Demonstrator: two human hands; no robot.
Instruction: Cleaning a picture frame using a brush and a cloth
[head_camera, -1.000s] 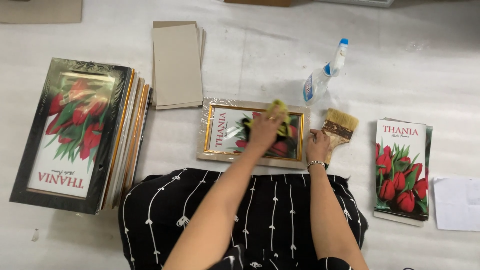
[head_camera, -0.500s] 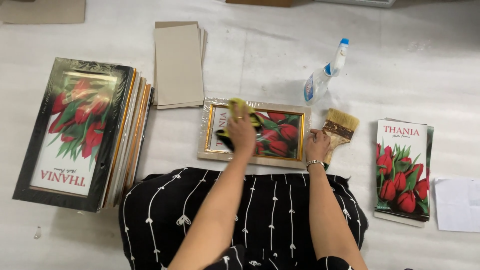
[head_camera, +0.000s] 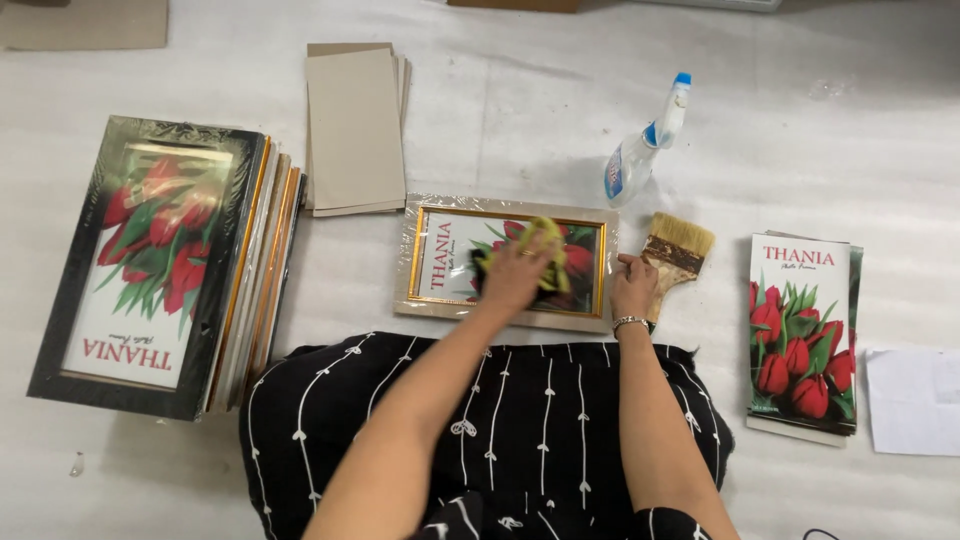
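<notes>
A white padded sheet (head_camera: 480, 130) covers the floor where the person sits. Far left lies a big stack of wrapped frames (head_camera: 160, 265) with red tulip prints. At the right edge rests a smaller stack of tulip prints (head_camera: 802, 330), with a white paper (head_camera: 915, 400) beside it. Above the middle sits a pile of grey backing boards (head_camera: 352, 128). Right in front of the person's lap lies the gold-edged picture frame (head_camera: 440, 262), flat on the sheet. The left hand (head_camera: 515, 275) lies on top of its glass, fingers curled down, pressing a yellow cloth (head_camera: 548, 250) against the picture. The right hand (head_camera: 632, 288) rests at the frame's right edge, fingers loosely bent and touching it, just beside a wide paintbrush (head_camera: 675, 250). Above the brush lies a spray bottle (head_camera: 645, 145) with a blue tip
</notes>
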